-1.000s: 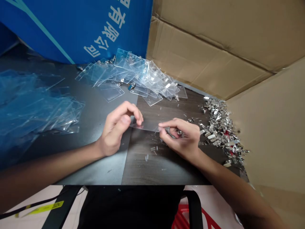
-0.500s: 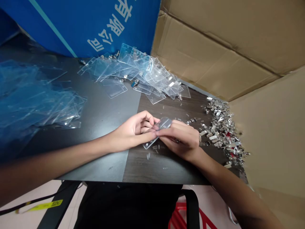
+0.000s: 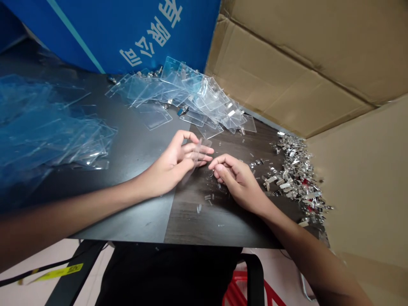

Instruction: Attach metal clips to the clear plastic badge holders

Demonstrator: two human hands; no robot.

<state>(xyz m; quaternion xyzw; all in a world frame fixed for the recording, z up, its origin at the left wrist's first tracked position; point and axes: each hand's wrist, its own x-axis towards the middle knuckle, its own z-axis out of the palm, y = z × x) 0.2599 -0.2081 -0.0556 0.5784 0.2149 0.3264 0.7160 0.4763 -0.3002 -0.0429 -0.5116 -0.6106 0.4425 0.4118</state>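
Observation:
Between the thumb and fingers of my left hand is a clear plastic badge holder, tilted and blurred, seen nearly edge-on. To its right, my right hand is closed in a pinch, apart from the holder. Something tiny and shiny shows at its fingertips, too small to name. Under and around the hands, small clear plastic scraps lie on the dark table.
Clear badge holders, some with metal clips, form a heap at the back. A larger heap of bluish clear holders covers the left. Metal clips are piled at right, beside cardboard. A blue printed panel stands behind.
My hands have come apart. The left has moved up and away with the badge holder, which both hands held before. The right has let go of it and closed into a pinch.

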